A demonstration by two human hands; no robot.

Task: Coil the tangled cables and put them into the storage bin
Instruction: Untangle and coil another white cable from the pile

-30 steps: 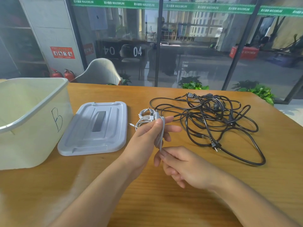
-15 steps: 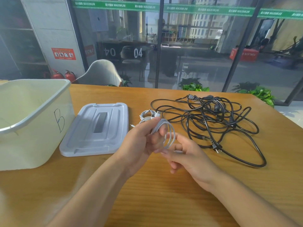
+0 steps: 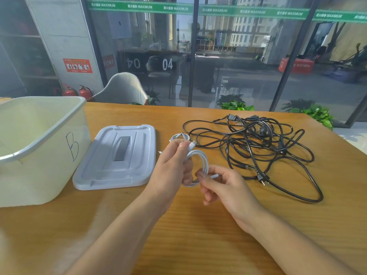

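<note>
Head view: left hand (image 3: 174, 165) grips the white cable (image 3: 201, 161) coil; right hand (image 3: 224, 187) pinches its loose end, just beside the coil.

A thin white cable (image 3: 200, 161) hangs looped between both sets of fingers (image 3: 184, 155); the tangled black cords (image 3: 258, 143) sprawl beyond; the open cream plastic bin (image 3: 39, 139) stands well left.

we see a wooden table (image 3: 198, 235) bearing a pale storage bin (image 3: 39, 155), its grey lid (image 3: 119, 157) beside it, and tangled black cables (image 3: 258, 147).
</note>
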